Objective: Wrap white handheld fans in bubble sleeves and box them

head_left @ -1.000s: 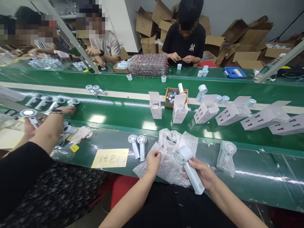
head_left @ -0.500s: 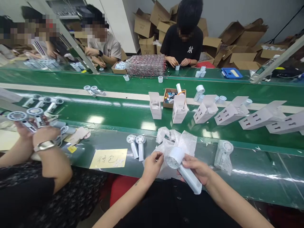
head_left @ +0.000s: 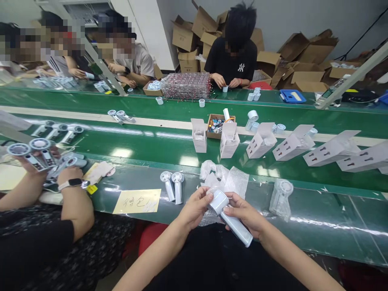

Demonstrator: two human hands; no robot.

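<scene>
Light-blue plastic handheld fan (head_left: 235,226) at lower centre, not wrapped. Left hand (head_left: 194,204) pinches its round head, right hand (head_left: 245,214) grips it below the head; both clamped on it. Done, by the look of it: one bubble-wrapped fan (head_left: 281,198), right of centre. Left: this one plus two bare silver-blue fans (head_left: 178,190). Clear bubble wrap (head_left: 238,182) just beyond the hands. Near edge of the dark green bench (head_left: 327,226) runs by the handle's end; room sideways toward the wrapped fan, tighter ahead: row of white cardboard boxes (head_left: 286,145).
</scene>
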